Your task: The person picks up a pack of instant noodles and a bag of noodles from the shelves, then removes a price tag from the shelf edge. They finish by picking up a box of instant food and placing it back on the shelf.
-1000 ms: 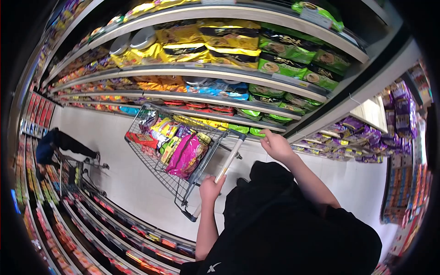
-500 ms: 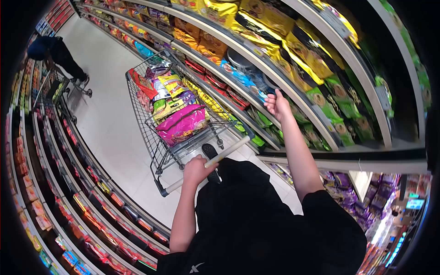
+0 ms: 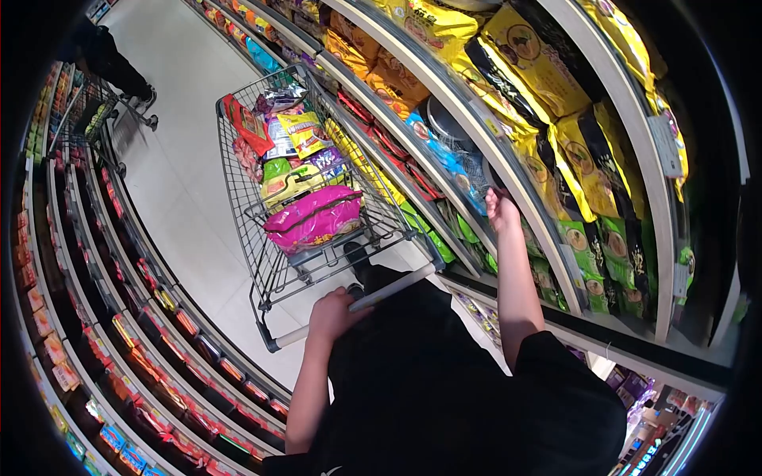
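My left hand (image 3: 333, 316) is closed around the pale handle (image 3: 377, 301) of a wire shopping cart (image 3: 242, 214). Packed snacks fill the cart: a large magenta bag (image 3: 313, 218) nearest me, with a yellow bag (image 3: 304, 135) and a red pack (image 3: 246, 124) farther forward. To the right, my right hand (image 3: 502, 210) is at the shelf front, its fingers curled. Just beyond those fingers lies a blue bag (image 3: 444, 155) beside a dark round container (image 3: 446, 119). Whether the fingers grip anything is hidden.
Shelves with yellow bags (image 3: 548, 71) and green bags (image 3: 619, 246) rise on the right. Left of the aisle floor (image 3: 175, 103) stand shelves of small packs (image 3: 159, 349). Ahead, a person in dark clothes (image 3: 115, 59) is by another cart (image 3: 87, 119).
My right hand has moved slightly down and right in view, and its fingers have curled more. The shelves have shifted with the camera. My left hand stays on the handle.
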`<control>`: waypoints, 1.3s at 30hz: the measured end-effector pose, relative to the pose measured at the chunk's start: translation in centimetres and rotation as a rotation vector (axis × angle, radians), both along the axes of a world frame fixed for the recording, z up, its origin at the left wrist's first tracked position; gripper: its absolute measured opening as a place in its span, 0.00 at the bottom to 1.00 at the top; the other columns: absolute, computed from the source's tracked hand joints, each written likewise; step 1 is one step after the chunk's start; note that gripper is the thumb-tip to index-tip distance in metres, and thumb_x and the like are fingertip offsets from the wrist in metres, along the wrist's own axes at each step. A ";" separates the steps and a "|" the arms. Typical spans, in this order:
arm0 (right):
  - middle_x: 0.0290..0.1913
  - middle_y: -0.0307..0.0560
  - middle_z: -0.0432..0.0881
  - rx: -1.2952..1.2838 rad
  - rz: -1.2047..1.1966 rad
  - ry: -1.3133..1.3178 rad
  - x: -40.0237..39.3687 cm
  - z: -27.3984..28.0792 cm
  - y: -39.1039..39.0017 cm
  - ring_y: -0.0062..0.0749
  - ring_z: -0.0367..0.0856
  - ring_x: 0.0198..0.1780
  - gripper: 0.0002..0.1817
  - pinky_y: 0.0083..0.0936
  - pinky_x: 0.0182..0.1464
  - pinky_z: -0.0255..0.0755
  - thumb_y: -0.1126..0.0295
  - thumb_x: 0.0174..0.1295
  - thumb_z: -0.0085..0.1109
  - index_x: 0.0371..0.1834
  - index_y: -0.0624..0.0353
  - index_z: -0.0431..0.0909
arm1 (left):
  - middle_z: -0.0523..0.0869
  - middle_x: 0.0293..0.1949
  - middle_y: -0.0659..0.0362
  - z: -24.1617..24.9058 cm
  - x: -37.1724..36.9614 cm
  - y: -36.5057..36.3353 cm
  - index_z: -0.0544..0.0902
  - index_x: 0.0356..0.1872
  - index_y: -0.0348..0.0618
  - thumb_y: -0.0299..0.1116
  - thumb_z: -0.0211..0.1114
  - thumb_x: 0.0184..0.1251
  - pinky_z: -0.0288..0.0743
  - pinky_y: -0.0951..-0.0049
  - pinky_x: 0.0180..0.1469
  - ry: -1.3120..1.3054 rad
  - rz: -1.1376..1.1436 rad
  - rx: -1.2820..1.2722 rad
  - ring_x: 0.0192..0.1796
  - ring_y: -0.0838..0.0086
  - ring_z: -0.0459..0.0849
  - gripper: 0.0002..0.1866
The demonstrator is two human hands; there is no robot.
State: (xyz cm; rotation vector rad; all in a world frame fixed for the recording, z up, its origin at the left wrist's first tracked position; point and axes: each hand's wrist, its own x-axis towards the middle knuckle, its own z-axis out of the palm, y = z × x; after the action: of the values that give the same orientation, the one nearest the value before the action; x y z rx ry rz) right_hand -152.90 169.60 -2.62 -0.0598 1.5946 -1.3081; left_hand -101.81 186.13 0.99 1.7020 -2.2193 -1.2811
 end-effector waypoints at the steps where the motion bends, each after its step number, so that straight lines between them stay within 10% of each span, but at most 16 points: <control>1: 0.34 0.46 0.91 0.001 -0.014 -0.016 0.3 0.2 0.2 0.26 0.89 0.28 0.21 0.14 0.22 0.77 0.55 0.89 0.44 0.49 0.60 0.81 | 0.86 0.36 0.52 -0.1 0.0 -0.1 0.91 0.31 0.42 0.63 0.76 0.65 0.84 0.54 0.47 0.002 0.001 0.006 0.42 0.54 0.90 0.28; 15: 0.36 0.44 0.90 -0.087 -0.163 -0.019 0.6 -0.4 -0.4 0.27 0.87 0.28 0.15 0.15 0.24 0.78 0.58 0.86 0.54 0.49 0.59 0.83 | 0.87 0.37 0.52 0.7 0.1 -2.4 0.91 0.31 0.44 0.60 0.78 0.64 0.85 0.53 0.49 -0.023 0.019 0.025 0.43 0.54 0.91 0.26; 20: 0.35 0.51 0.91 -0.025 0.089 0.062 8.0 3.0 1.0 0.34 0.88 0.26 0.30 0.21 0.23 0.75 0.49 0.88 0.34 0.54 0.63 0.81 | 0.86 0.35 0.52 1.2 -0.1 -2.9 0.92 0.30 0.44 0.60 0.78 0.63 0.85 0.53 0.48 -0.025 0.042 -0.010 0.41 0.53 0.91 0.26; 24: 0.36 0.46 0.92 0.034 0.408 0.269 12.5 4.1 -1.4 0.26 0.88 0.27 0.24 0.20 0.24 0.72 0.50 0.87 0.46 0.59 0.62 0.79 | 0.86 0.36 0.53 1.0 0.0 -3.0 0.92 0.31 0.44 0.62 0.77 0.63 0.85 0.53 0.47 -0.030 0.058 0.009 0.41 0.54 0.90 0.27; 30: 0.51 0.57 0.93 -0.050 0.338 -0.232 13.3 2.0 -12.6 0.39 0.94 0.39 0.33 0.23 0.30 0.86 0.42 0.87 0.45 0.68 0.66 0.70 | 0.85 0.36 0.54 0.4 -0.1 -3.2 0.92 0.31 0.44 0.62 0.77 0.63 0.85 0.53 0.47 -0.045 0.054 0.028 0.41 0.55 0.90 0.27; 39: 0.41 0.57 0.92 -0.236 0.084 -0.335 8.2 -4.5 -16.5 0.37 0.93 0.34 0.19 0.23 0.30 0.88 0.65 0.89 0.40 0.56 0.69 0.80 | 0.84 0.36 0.54 0.3 0.1 -2.7 0.92 0.31 0.45 0.63 0.77 0.62 0.84 0.54 0.47 -0.049 0.093 0.022 0.42 0.56 0.89 0.27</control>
State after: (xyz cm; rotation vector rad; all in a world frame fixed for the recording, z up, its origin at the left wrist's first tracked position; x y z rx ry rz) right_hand -144.73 153.09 -7.12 -0.0496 1.1409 -1.3558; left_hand -101.73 183.47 1.29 1.8405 -2.1317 -1.2603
